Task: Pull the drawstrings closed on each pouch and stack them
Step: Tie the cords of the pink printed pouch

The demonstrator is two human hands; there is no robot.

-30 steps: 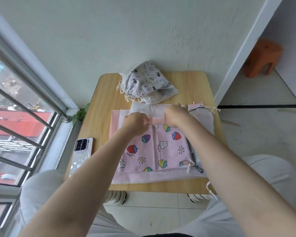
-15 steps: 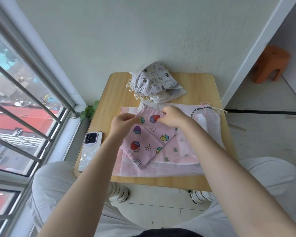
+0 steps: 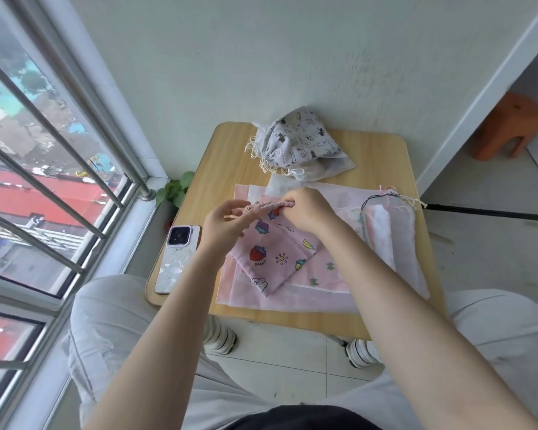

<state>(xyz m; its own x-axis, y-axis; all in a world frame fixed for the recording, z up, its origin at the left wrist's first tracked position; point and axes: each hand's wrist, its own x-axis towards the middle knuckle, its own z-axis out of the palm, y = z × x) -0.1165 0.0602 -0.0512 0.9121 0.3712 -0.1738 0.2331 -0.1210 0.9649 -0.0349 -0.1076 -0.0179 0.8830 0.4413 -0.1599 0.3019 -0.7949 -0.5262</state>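
Cinching the strawberry-print pouch over the wooden table (image 3: 382,162)

The strawberry-print pouch (image 3: 274,259) lies on flat pink pouches (image 3: 317,287); right hand (image 3: 308,209) grips its gathered mouth, left hand (image 3: 227,225) pinches the drawstring end. Uneven pulling may drag those pouches askew.

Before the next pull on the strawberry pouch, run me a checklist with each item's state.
1. Left hand holds one end of the pink pouch top: ok.
2. Right hand grips the gathered top: ok.
3. Top fully cinched: cannot tell.
4. Closed grey pouches piled at the table's far edge, room for stacking: ok.
5. Phone apart from the pouch: ok.
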